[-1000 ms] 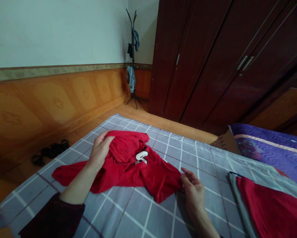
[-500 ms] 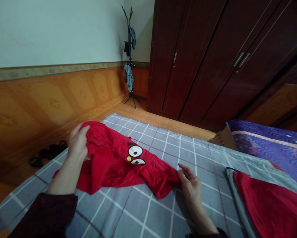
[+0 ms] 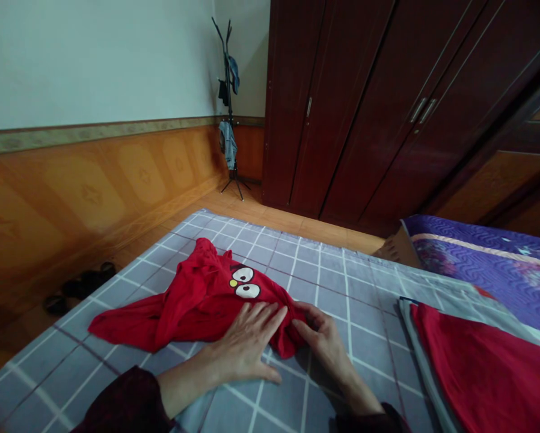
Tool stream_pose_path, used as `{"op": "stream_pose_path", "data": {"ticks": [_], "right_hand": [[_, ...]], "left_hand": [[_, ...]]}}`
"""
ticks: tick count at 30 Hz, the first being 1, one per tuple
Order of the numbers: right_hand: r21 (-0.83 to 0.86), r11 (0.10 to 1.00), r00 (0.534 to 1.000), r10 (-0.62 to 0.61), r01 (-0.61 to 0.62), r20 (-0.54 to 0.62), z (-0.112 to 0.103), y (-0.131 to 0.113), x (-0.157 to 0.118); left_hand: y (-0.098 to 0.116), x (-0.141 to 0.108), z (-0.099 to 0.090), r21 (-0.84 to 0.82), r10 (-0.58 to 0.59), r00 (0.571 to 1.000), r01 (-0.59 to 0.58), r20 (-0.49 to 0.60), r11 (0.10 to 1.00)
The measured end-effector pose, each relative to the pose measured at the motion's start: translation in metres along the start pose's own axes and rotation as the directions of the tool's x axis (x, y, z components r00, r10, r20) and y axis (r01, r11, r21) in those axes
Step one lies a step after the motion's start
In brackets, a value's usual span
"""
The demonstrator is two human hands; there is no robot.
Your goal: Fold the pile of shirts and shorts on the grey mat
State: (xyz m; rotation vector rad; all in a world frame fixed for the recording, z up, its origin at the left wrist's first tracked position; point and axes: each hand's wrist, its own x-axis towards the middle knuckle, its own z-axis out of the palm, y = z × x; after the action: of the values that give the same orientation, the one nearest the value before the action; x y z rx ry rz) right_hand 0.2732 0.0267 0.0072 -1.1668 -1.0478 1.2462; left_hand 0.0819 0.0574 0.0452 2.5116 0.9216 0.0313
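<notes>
A rumpled red shirt [image 3: 198,300] with a cartoon face of two white eyes and a yellow dot lies on the grey checked bedspread [image 3: 328,373]. My left hand [image 3: 247,343] rests flat across its lower middle, fingers stretched out and thumb spread over the bedspread. At the shirt's right end, my right hand [image 3: 326,340] pinches a fold of red cloth between thumb and fingers. The left part of the shirt, with a sleeve-like end, lies loose and bunched.
Folded red and grey clothes [image 3: 486,355] lie on the bed to the right. Beyond them is a purple quilted cover [image 3: 490,270]. A coat rack [image 3: 229,108] stands in the corner beside a dark red wardrobe [image 3: 342,120]. Dark shoes [image 3: 80,285] sit on the floor at left.
My left hand has let go of the shirt's upper left part and moved right to lie flat on it. That part has dropped onto the bed. My right hand has shifted slightly left.
</notes>
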Motion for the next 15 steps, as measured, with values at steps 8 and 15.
{"op": "stream_pose_path", "data": {"ticks": [8, 15], "right_hand": [[0.187, 0.982, 0.991, -0.051, 0.027, 0.122, 0.019, -0.002, -0.008], [-0.147, 0.982, 0.992, -0.122, 0.119, -0.018, 0.014, 0.009, -0.008]], "left_hand": [[-0.005, 0.006, -0.004, -0.251, -0.103, 0.923, 0.008, -0.370, 0.968], [0.027, -0.040, -0.060, -0.877, -0.041, 0.964, -0.221, -0.263, 0.427]]}}
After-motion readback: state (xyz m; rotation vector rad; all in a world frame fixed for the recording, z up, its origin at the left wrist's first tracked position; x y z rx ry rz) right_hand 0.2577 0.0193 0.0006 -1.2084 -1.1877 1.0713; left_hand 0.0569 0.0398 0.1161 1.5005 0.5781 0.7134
